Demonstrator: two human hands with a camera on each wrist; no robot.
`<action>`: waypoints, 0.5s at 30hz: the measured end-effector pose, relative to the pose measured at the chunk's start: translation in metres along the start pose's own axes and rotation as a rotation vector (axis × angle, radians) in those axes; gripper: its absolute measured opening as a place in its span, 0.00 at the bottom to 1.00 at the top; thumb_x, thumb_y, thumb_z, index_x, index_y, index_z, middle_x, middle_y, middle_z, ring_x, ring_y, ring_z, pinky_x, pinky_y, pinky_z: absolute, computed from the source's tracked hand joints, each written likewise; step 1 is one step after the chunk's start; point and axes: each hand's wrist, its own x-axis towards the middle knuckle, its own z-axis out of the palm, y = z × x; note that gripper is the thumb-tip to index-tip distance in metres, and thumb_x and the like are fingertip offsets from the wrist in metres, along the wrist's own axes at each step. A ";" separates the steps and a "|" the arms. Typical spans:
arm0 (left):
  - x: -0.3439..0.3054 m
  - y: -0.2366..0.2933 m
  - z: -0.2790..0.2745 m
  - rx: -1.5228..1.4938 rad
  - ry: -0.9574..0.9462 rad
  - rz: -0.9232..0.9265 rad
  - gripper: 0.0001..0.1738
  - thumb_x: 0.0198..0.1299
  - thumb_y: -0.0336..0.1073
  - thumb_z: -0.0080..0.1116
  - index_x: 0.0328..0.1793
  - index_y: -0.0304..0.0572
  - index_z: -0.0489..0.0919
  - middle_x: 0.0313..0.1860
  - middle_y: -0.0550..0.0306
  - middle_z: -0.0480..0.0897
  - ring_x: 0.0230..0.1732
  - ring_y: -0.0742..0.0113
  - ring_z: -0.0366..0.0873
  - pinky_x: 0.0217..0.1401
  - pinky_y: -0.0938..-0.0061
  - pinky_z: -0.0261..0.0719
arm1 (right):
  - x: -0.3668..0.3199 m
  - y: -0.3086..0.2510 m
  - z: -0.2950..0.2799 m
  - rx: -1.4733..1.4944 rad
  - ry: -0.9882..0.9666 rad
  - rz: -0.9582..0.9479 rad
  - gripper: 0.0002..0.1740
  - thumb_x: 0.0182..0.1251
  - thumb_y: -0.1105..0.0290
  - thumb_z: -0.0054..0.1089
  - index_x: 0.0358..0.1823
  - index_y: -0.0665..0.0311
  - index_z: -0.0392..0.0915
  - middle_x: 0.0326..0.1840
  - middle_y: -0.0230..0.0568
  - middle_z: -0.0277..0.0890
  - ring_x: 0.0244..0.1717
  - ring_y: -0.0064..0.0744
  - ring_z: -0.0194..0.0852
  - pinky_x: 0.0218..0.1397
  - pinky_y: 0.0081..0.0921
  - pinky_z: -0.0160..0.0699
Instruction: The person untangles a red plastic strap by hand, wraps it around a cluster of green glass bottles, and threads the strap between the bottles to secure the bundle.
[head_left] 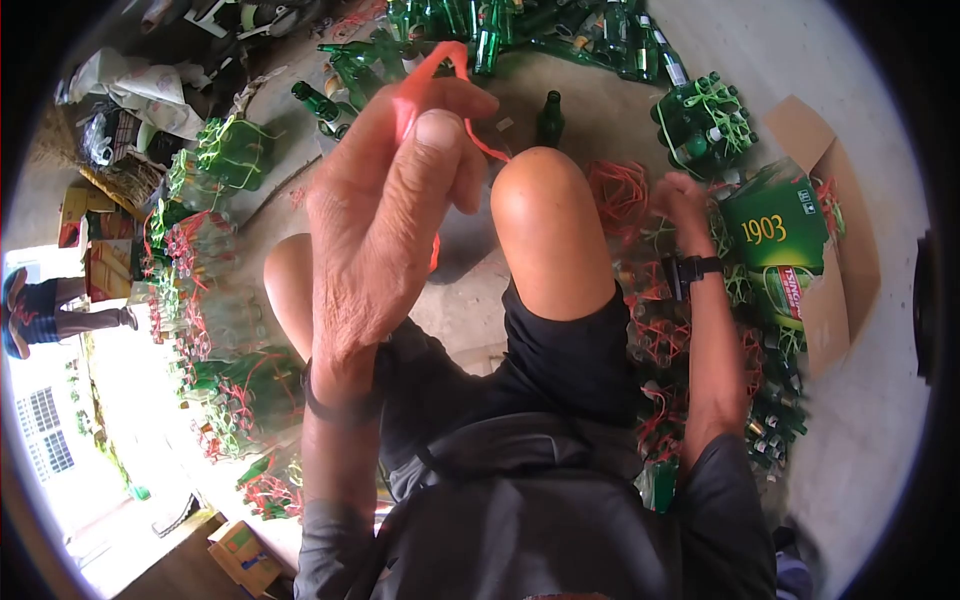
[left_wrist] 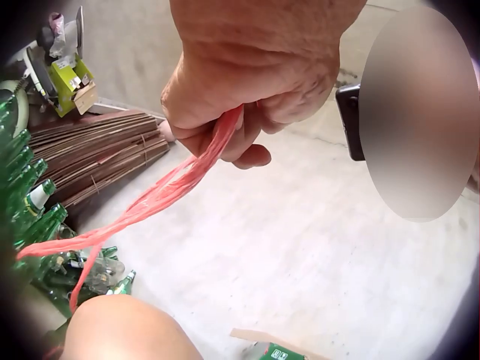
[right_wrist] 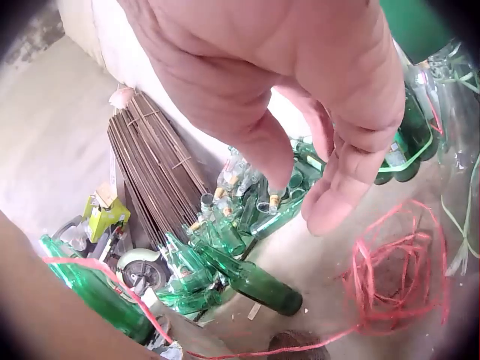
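Note:
Held up in front of the knees, my left hand [head_left: 385,200] grips a doubled length of red plastic twine [left_wrist: 172,187]. The thumb lies against the curled fingers, and the twine trails down past the knee. It runs along the floor to a loose red twine heap [right_wrist: 390,277]. Near that heap, off to the right, hovers my right hand [head_left: 683,210], its fingers loosely bent with nothing between them. A dark green bottle [head_left: 550,118] stands beyond the knee. Bottles bundled with green twine [head_left: 705,120] are just past the right hand.
An opened carton [head_left: 840,240] with a green 1903 panel stands at right. Many loose green bottles [head_left: 485,40] lie ahead. Tied clear bottles [head_left: 215,270] line the left side, where another person [head_left: 45,310] stands. Bundled brown slats [right_wrist: 157,157] lean at the wall.

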 end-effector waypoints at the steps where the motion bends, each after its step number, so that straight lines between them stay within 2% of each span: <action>1: 0.000 -0.002 0.002 0.001 -0.001 -0.002 0.22 0.79 0.48 0.54 0.58 0.33 0.83 0.30 0.65 0.78 0.33 0.80 0.72 0.38 0.82 0.68 | -0.007 -0.016 0.007 -0.041 -0.008 -0.128 0.21 0.72 0.67 0.66 0.61 0.70 0.78 0.50 0.41 0.83 0.45 0.31 0.87 0.48 0.29 0.89; 2: 0.002 -0.005 0.004 0.005 0.000 0.017 0.23 0.78 0.50 0.53 0.57 0.34 0.83 0.28 0.66 0.76 0.27 0.84 0.62 0.30 0.83 0.57 | -0.015 -0.032 0.014 -0.039 -0.012 -0.127 0.21 0.72 0.67 0.66 0.61 0.70 0.78 0.50 0.41 0.83 0.45 0.31 0.87 0.48 0.29 0.89; 3: 0.003 -0.007 0.006 0.010 0.000 0.036 0.24 0.78 0.51 0.53 0.57 0.35 0.84 0.26 0.67 0.75 0.20 0.87 0.53 0.23 0.85 0.47 | -0.034 -0.065 0.030 0.014 -0.051 -0.243 0.21 0.74 0.65 0.64 0.63 0.69 0.78 0.52 0.42 0.83 0.49 0.31 0.86 0.51 0.29 0.88; 4: 0.003 -0.006 0.007 0.016 0.002 0.037 0.24 0.78 0.51 0.53 0.57 0.35 0.84 0.26 0.67 0.75 0.20 0.87 0.53 0.23 0.85 0.47 | -0.052 -0.096 0.043 0.068 -0.089 -0.360 0.21 0.76 0.64 0.63 0.65 0.68 0.78 0.54 0.42 0.83 0.53 0.31 0.86 0.53 0.29 0.87; 6: 0.004 -0.001 0.008 0.008 -0.069 0.006 0.28 0.76 0.56 0.53 0.56 0.34 0.84 0.25 0.67 0.75 0.20 0.86 0.54 0.23 0.84 0.48 | -0.072 -0.142 0.062 0.071 -0.227 -0.484 0.27 0.77 0.61 0.63 0.71 0.67 0.73 0.63 0.46 0.80 0.64 0.35 0.80 0.66 0.33 0.80; 7: 0.005 0.002 0.011 -0.004 -0.066 -0.012 0.30 0.76 0.58 0.53 0.55 0.33 0.84 0.23 0.67 0.74 0.20 0.86 0.56 0.23 0.84 0.49 | -0.083 -0.163 0.073 0.080 -0.231 -0.487 0.27 0.77 0.61 0.63 0.71 0.67 0.73 0.63 0.46 0.80 0.64 0.35 0.80 0.66 0.33 0.80; 9: 0.005 0.008 0.009 -0.001 -0.097 -0.020 0.29 0.76 0.57 0.53 0.53 0.33 0.84 0.23 0.67 0.74 0.21 0.86 0.56 0.24 0.84 0.50 | -0.103 -0.198 0.097 0.070 -0.382 -0.725 0.32 0.78 0.59 0.63 0.75 0.67 0.68 0.70 0.48 0.76 0.72 0.39 0.74 0.77 0.38 0.69; 10: 0.005 0.011 0.008 -0.008 -0.132 -0.033 0.29 0.76 0.56 0.53 0.52 0.32 0.85 0.22 0.67 0.74 0.21 0.86 0.57 0.24 0.84 0.50 | -0.108 -0.209 0.105 0.077 -0.390 -0.730 0.32 0.78 0.59 0.63 0.75 0.67 0.68 0.70 0.48 0.76 0.72 0.39 0.74 0.77 0.38 0.69; 12: 0.006 0.012 0.007 -0.024 -0.127 -0.024 0.27 0.77 0.54 0.53 0.49 0.32 0.85 0.22 0.67 0.74 0.21 0.85 0.58 0.24 0.84 0.52 | -0.116 -0.222 0.123 -0.003 -0.608 -0.816 0.36 0.77 0.58 0.64 0.79 0.67 0.62 0.74 0.49 0.72 0.77 0.39 0.67 0.82 0.40 0.61; 13: 0.006 0.012 0.005 -0.029 -0.143 -0.015 0.27 0.77 0.53 0.53 0.48 0.32 0.85 0.22 0.67 0.74 0.21 0.85 0.59 0.25 0.84 0.53 | -0.123 -0.221 0.139 0.057 -0.609 -0.821 0.31 0.77 0.60 0.64 0.74 0.68 0.69 0.65 0.46 0.78 0.69 0.33 0.75 0.76 0.34 0.69; 14: 0.005 0.013 0.002 -0.034 -0.158 -0.007 0.26 0.77 0.52 0.54 0.47 0.31 0.84 0.22 0.68 0.74 0.22 0.85 0.59 0.25 0.84 0.53 | -0.131 -0.223 0.141 0.064 -0.619 -0.824 0.31 0.77 0.60 0.64 0.74 0.68 0.69 0.65 0.46 0.78 0.69 0.33 0.75 0.76 0.34 0.69; 15: 0.003 0.020 -0.003 -0.041 -0.180 -0.051 0.23 0.78 0.49 0.54 0.45 0.31 0.84 0.22 0.69 0.73 0.22 0.84 0.60 0.25 0.84 0.54 | -0.140 -0.226 0.143 0.044 -0.674 -0.695 0.26 0.78 0.62 0.63 0.69 0.69 0.73 0.58 0.42 0.80 0.62 0.29 0.78 0.70 0.31 0.73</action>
